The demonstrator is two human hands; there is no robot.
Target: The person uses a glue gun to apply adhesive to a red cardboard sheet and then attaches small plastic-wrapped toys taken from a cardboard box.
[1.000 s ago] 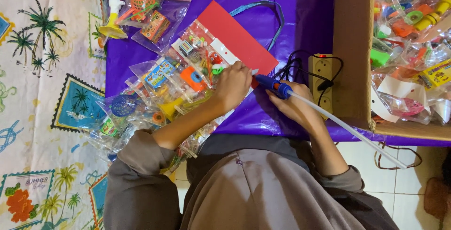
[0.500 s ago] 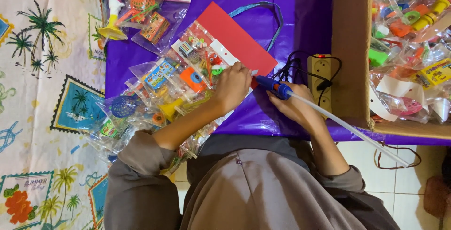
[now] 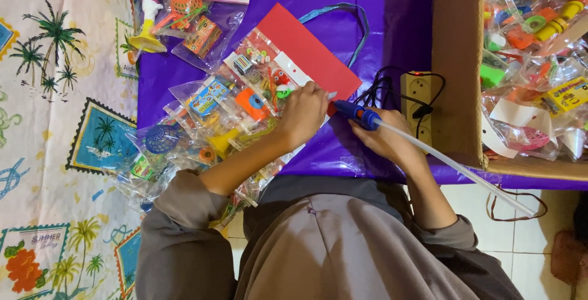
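A red card sheet (image 3: 309,52) lies on the purple cloth (image 3: 392,24), with clear bags of small toys (image 3: 245,85) fixed along its near edge. My left hand (image 3: 303,113) presses down on a bag at the card's edge. My right hand (image 3: 383,137) holds a blue-tipped glue gun (image 3: 358,115) with a long white stick (image 3: 465,171) trailing out of its back. The tip points at the card's corner, right beside my left fingers.
More bagged toys (image 3: 177,18) lie at the far left of the cloth. A cardboard box (image 3: 456,67) full of toy bags stands at the right. A power strip (image 3: 416,101) with black cables sits between box and card. A palm-print cloth (image 3: 55,122) covers the left.
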